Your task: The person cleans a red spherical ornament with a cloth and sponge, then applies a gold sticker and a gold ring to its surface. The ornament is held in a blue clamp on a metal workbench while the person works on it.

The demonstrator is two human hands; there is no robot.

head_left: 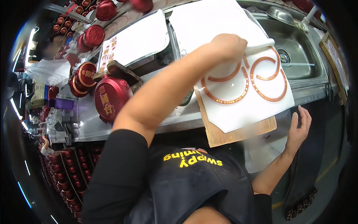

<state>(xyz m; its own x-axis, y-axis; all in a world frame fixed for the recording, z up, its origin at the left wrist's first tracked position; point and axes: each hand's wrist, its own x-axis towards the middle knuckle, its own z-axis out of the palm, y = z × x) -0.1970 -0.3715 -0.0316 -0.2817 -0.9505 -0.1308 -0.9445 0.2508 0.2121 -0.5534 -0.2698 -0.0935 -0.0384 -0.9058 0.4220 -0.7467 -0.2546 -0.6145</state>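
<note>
My left hand (230, 45) reaches far over the counter, its fingers curled at the near, rolled edge of a large white sheet (214, 16). The hand itself hides its fingertips. Just in front lies a white backing sheet (238, 117) bearing copper-coloured curved strips (271, 98), set out as rings and arcs. Under this backing sheet is a wooden board (242, 133), which juts past the counter's front edge. My right hand (300, 127) hangs off the board's right side, fingers stretched out and holding nothing.
A steel sink (294, 46) is at the right rear. Left of my left arm stand a red round pot or lid (110, 99) and a tray under a white sheet (138, 37) with small printed stickers. More red round pieces (94, 35) stand behind. Racks of red items (65, 175) fill the lower left.
</note>
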